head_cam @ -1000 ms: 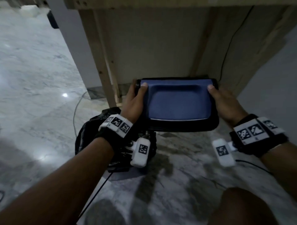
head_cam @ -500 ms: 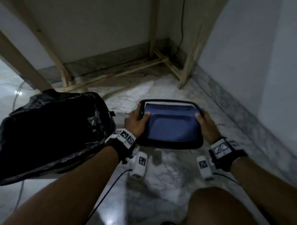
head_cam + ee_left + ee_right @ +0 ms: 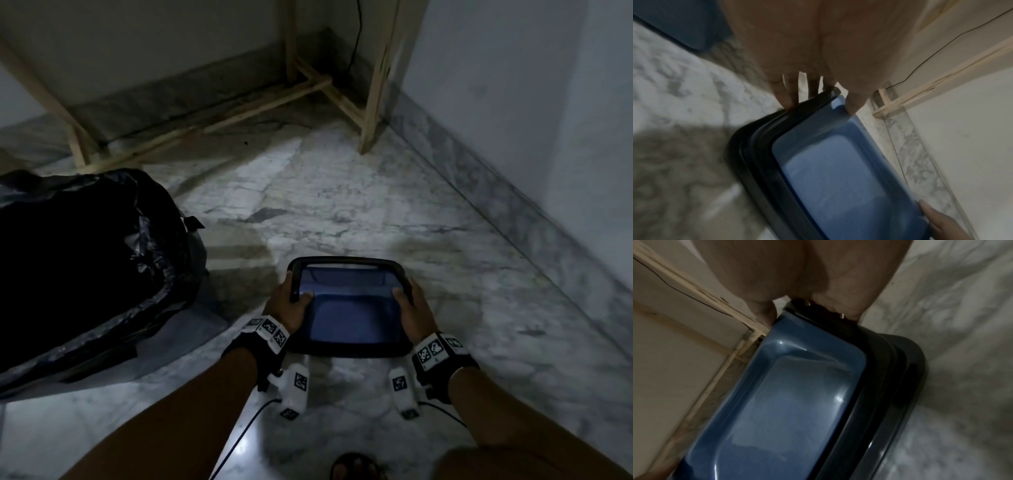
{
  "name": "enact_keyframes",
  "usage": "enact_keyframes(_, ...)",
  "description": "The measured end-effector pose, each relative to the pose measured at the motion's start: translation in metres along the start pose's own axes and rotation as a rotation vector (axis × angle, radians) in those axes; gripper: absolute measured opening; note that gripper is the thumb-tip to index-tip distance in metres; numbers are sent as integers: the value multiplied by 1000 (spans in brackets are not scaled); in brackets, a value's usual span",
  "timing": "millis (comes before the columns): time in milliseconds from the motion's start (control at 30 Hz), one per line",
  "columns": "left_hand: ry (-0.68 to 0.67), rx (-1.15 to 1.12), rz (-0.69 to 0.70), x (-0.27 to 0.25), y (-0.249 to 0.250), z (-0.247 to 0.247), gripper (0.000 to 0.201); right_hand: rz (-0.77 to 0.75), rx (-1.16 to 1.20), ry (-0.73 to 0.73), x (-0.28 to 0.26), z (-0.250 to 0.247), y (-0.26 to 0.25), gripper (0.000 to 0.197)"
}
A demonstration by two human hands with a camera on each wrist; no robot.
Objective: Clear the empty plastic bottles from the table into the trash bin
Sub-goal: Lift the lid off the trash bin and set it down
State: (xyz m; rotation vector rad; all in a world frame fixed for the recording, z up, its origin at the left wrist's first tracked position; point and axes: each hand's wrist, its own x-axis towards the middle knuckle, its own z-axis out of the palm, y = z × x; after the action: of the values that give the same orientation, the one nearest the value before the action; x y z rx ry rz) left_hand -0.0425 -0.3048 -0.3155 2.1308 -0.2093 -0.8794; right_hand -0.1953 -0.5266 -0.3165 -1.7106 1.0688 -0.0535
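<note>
Our left hand (image 3: pixel 291 310) and right hand (image 3: pixel 412 311) curl fingers (image 3: pixel 790 95) round trash bin (image 3: pixel 349 317) rim, thumbs inside. Bin near, low over floor (image 3: pixel 359 205), interior looks empty. Black bag (image 3: pixel 85 260) left. No bottles seen; progress unclear.

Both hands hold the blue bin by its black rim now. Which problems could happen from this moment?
1. The left hand and right hand grip only the black rim of the blue plastic trash bin; the rim might come off.
2. The black cable trailing under the left forearm could snag.
3. The black plastic garbage bag lies close on the left and may obstruct the bin.
</note>
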Motion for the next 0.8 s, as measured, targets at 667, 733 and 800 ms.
enact_keyframes(667,105,-100,88,-217,309,-172,52,-317,-121,-135,-147,-151,-377,42)
enact_keyframes(733,92,-135,75,-248,345,-215,45,-344,-121,-178,-174,-161,-432,42)
enact_keyframes(800,105,-178,69,-279,377,-260,37,-379,-111,-197,-200,-167,-486,42)
